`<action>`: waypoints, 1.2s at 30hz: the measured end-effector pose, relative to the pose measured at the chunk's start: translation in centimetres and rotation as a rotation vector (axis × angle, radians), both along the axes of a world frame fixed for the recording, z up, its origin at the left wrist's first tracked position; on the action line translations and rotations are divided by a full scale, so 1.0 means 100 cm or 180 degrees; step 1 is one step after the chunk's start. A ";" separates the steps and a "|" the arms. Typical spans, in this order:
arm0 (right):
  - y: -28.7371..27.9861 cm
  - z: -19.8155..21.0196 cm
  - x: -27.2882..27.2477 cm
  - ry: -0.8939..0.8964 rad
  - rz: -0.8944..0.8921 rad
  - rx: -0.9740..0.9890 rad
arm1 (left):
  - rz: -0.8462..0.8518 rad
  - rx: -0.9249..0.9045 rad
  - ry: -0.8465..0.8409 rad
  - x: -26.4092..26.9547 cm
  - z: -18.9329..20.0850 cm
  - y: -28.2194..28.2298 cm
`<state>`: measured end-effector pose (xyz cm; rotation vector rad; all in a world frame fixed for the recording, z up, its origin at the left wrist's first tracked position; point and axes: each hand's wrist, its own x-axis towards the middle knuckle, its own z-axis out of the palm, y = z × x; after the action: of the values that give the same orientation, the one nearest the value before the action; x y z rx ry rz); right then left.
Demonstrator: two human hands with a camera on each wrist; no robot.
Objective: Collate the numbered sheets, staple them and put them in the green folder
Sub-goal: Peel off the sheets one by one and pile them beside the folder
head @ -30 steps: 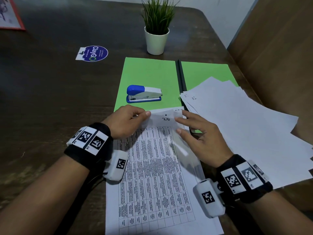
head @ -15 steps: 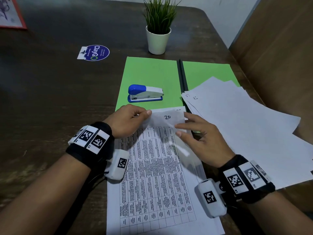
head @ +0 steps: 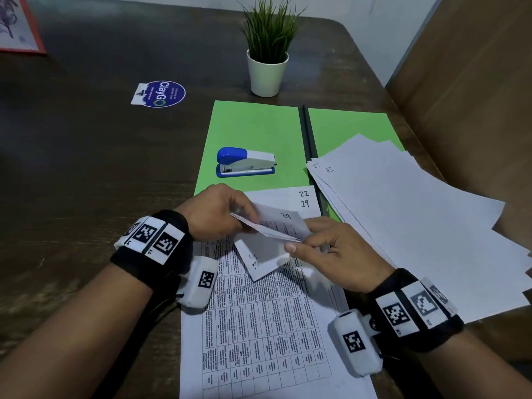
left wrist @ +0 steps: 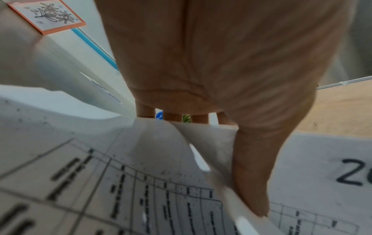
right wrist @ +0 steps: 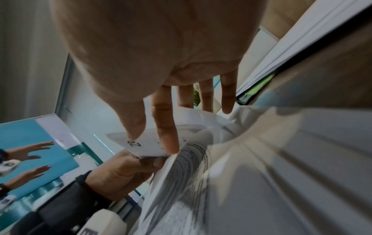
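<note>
Spreading across the whole head view, the dark tabletop (head: 86, 174) carries everything. At right of the frame a loose fan of white sheets (head: 417, 226) lies partly over the open green folder (head: 256, 131), which sits at centre with its black spine upright in the picture. At lower centre a stack of printed sheets (head: 259, 326) lies under my wrists; handwritten numbers 22 and 19 show at its far right corner. My left hand (head: 213, 211) pinches the lifted upper edges of several sheets between thumb and fingers, and my right hand (head: 325, 249) pinches the same bent-up corners from the other side, thumb on top. One raised corner reads 29, I think; the writing is small. A potted plant (head: 267, 53) stands at upper centre. A blue and white stapler (head: 246, 162) rests on the folder's left half. A round blue sticker (head: 161, 94) lies at upper left.
</note>
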<state>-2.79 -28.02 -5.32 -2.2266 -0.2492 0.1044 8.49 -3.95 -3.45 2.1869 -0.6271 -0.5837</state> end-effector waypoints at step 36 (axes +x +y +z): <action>-0.005 0.045 0.074 0.1009 -0.0088 -0.2541 | -0.0081 0.0200 0.0117 -0.011 0.022 0.000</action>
<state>4.62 -28.52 -0.83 -2.9454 0.0122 0.6290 7.42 -3.93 -1.24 2.2242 -0.6254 -0.6637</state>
